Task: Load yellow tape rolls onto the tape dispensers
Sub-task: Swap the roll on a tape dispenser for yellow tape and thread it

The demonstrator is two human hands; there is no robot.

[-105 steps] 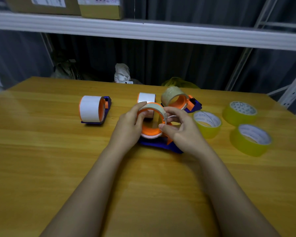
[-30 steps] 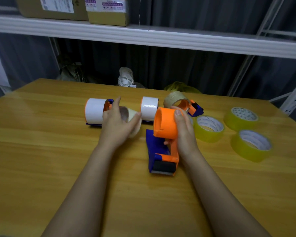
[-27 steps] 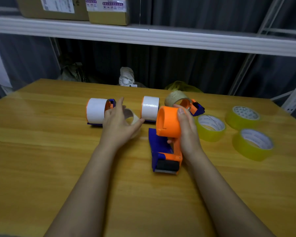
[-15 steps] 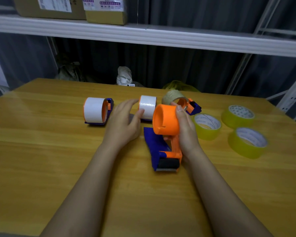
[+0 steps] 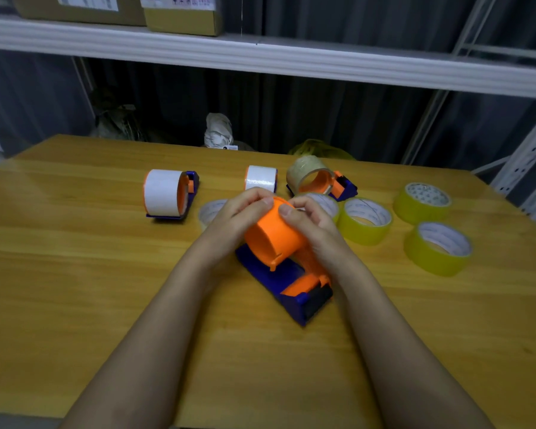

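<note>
**Both hands on the bare orange hub**

We held the blue-and-orange tape dispenser (image 5: pixel 287 274) at the middle of the worktop (image 5: pixel 75 274), its orange hub (image 5: pixel 274 236) carrying no roll. Our left hand (image 5: pixel 239 218) and right hand (image 5: pixel 313 224) both curled their fingers around that hub. Three yellow tape rolls (image 5: pixel 365 219) lay flat to the right. Farther off stood a dispenser with white tape (image 5: pixel 167 193) and another with a clear roll (image 5: pixel 319 178).

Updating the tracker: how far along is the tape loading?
Done: none visibly carries yellow tape; the near dispenser has a bare orange hub. In hand: left hand and right hand grip that hub. Left: three yellow rolls lie loose; the far-left dispenser holds white tape.
</note>
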